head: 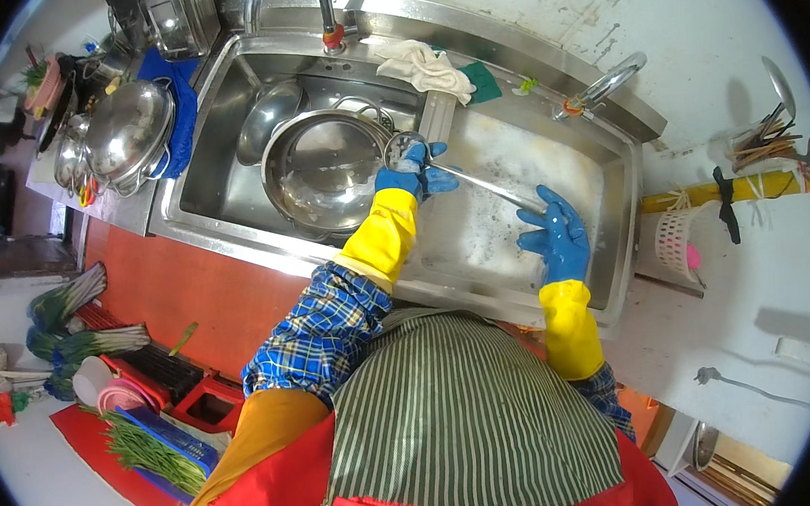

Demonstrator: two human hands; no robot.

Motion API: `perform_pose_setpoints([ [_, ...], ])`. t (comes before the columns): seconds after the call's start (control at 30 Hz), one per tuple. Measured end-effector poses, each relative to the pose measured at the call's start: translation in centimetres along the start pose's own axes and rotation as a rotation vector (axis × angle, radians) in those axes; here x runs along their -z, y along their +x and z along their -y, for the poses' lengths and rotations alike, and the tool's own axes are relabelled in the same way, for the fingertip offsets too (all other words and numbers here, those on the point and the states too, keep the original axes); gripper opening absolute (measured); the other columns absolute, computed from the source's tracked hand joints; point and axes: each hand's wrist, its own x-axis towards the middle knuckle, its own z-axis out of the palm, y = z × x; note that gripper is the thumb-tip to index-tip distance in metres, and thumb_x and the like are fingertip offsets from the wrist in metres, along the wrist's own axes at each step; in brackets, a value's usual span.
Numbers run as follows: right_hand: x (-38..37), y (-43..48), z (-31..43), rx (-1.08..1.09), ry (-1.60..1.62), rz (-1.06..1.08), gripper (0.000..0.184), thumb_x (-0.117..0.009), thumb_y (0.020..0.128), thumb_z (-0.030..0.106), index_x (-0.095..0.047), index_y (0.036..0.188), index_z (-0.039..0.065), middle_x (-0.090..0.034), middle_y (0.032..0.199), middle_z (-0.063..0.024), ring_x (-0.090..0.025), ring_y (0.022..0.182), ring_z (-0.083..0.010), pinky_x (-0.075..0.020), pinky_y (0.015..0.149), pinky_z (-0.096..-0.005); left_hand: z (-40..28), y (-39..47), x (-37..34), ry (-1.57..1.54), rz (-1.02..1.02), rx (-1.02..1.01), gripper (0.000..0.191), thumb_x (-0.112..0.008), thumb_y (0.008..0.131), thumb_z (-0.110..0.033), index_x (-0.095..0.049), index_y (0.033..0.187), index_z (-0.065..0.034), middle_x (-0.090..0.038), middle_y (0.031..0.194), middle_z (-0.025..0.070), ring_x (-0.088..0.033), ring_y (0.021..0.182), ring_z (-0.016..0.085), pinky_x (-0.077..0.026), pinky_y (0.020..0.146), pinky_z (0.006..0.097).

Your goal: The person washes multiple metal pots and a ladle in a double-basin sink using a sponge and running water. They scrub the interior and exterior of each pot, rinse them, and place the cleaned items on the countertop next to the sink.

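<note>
My left hand (412,173), in a blue rubber glove with a yellow cuff, holds a long-handled metal ladle (490,191) at its bowl end. The bowl seems to have holes, and the fingers partly cover it. My right hand (561,239), gloved alike and wet, has its fingers spread at the handle's far end; whether they touch it is unclear. Below both hands is the right sink basin (613,198), holding cloudy, sudsy water (484,246). A large steel pot (330,176) stands in the left basin (215,190), beside my left hand.
Another large ladle (270,120) leans in the left basin. A white cloth (421,67) lies by a green pad (482,81) on the back ledge. Faucets (603,84) rise behind the sink. Steel pots (130,129) crowd the left counter. A white basket (675,244) hangs at right.
</note>
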Motion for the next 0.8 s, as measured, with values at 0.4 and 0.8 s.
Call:
perform_pose_setpoints([
  [0.4,-4.5,-2.0,-3.4,0.094,-1.506,0.308,0.045,-0.048,0.1,0.022,-0.05,0.144,0.032,-0.069,0.1,-0.0188,-0.068,0.082,-0.032,-0.0532,0.079,-0.0407,-2.7,-3.9,3.6,1.218,-0.446,-0.141,0.052,-0.059,0.094,-0.048,-0.064,0.12,-0.003,-0.07,0.113,0.0195,-0.068,0.103,0.034,-0.052,0.092,0.0379],
  [0.8,-13.3,2.9,-6.6,-0.697,-0.695,0.742,0.041,-0.04,0.104,0.036,-0.07,0.114,0.01,-0.074,0.087,-0.013,-0.068,0.058,-0.0246,-0.0509,0.046,-0.0356,-8.2,-9.9,18.4,0.21,-0.44,-0.547,0.053,-0.051,0.101,-0.046,-0.055,0.132,-0.0027,-0.068,0.104,0.0138,-0.067,0.08,0.023,-0.057,0.076,0.0344],
])
